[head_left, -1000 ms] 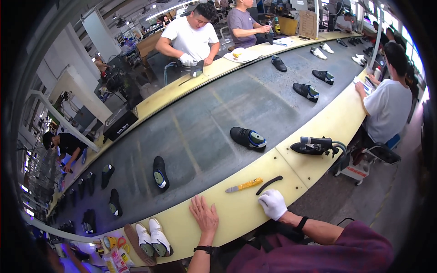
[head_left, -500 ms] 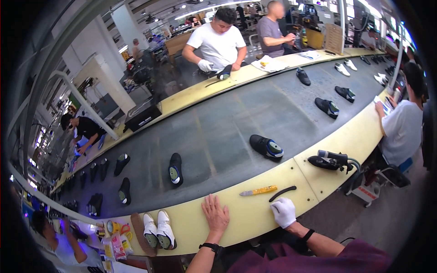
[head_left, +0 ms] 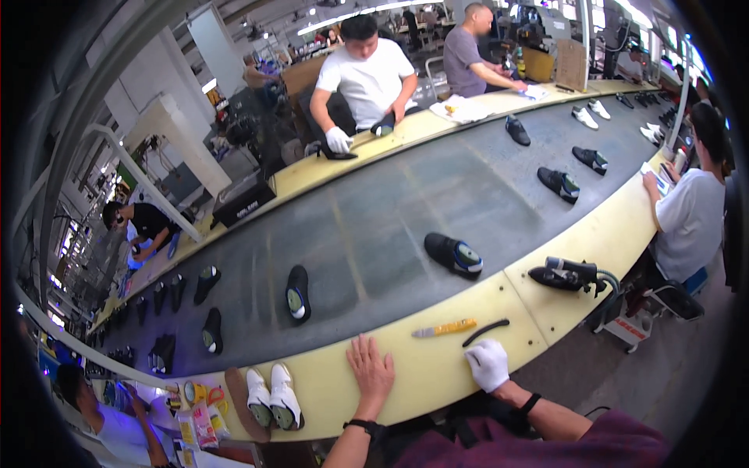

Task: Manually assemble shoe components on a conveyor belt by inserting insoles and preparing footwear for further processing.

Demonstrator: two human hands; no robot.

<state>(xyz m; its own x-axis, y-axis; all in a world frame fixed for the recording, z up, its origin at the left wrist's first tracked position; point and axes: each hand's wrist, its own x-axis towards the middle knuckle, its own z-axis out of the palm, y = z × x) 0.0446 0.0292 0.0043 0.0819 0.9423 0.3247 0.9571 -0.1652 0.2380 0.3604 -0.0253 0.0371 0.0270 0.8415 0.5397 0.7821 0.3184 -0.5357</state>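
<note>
The left hand (head_left: 371, 368) lies flat on the near edge of the pale yellow table (head_left: 437, 374), bare, its fingers (head_left: 360, 347) spread wide and holding nothing. The right hand (head_left: 488, 363), in a white glove, rests on the same edge to the right, its fingers curled narrow under the knuckles; whether they pinch anything cannot be told. Just beyond the glove lies a curved black tool (head_left: 484, 332), near it but apart. Left of that tool, between the two hands and a little farther off, lies a yellow-handled knife (head_left: 445, 328) with its blade pointing left. Neither hand touches either one.

To the left of the bare hand, one pair of white shoes (head_left: 272, 395) stands on the table's edge, soles toward the person. To the far right a black hand-held machine with a hose (head_left: 568, 274) sits on the yellow border.

Beyond the border runs the dark grey conveyor belt (head_left: 374, 226). Nearest on it are two black shoes: one black shoe with a blue insole (head_left: 453, 255) straight ahead of the hands, and one black shoe with a grey insole (head_left: 297, 292) farther left. More dark shoes lie along the belt to left and right.

Across the belt a person in a white shirt (head_left: 365, 74) works with gloved hands, and one in a grey shirt (head_left: 466, 54) stands beside. On the right a seated person in white (head_left: 690, 214) faces the belt.
</note>
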